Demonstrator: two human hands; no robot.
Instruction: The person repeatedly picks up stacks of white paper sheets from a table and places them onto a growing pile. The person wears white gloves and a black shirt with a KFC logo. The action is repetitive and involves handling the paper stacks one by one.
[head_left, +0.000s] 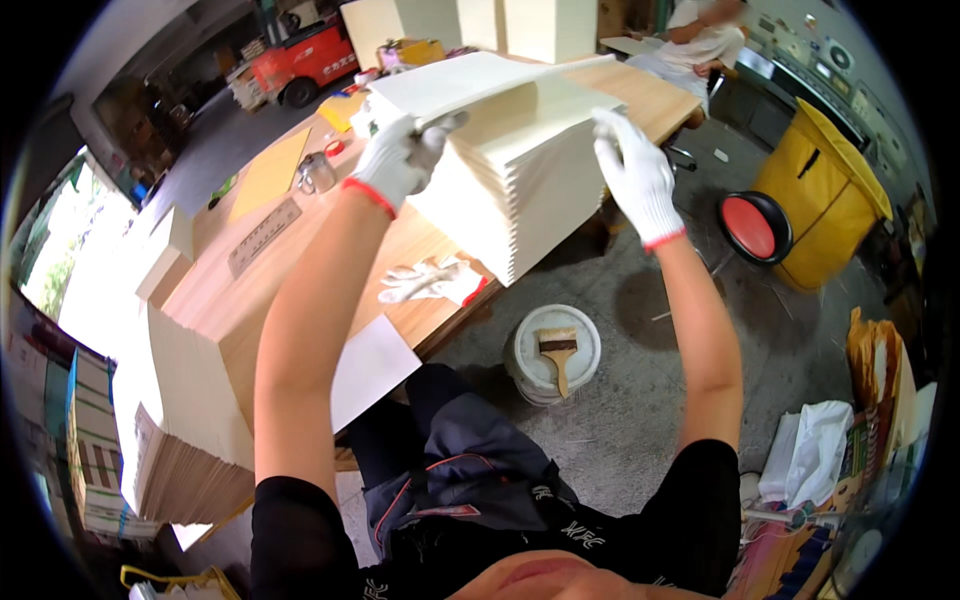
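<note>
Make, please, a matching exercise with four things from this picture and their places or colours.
Things:
1. left hand
2. brush
3. forklift
4. right hand

Places or colours:
A. on the white bucket
B. at the right side of the paper stack
C. mainly red
D. at the left side of the paper stack

Pairs: 1-D, 2-A, 3-C, 4-B

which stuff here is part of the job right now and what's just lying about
Seems in use:
left gloved hand
right gloved hand
stack of pale sheets between them

Apparently just lying about:
spare gloves on the table
brush atop the white bucket, purpose unclear
red forklift beyond
</note>
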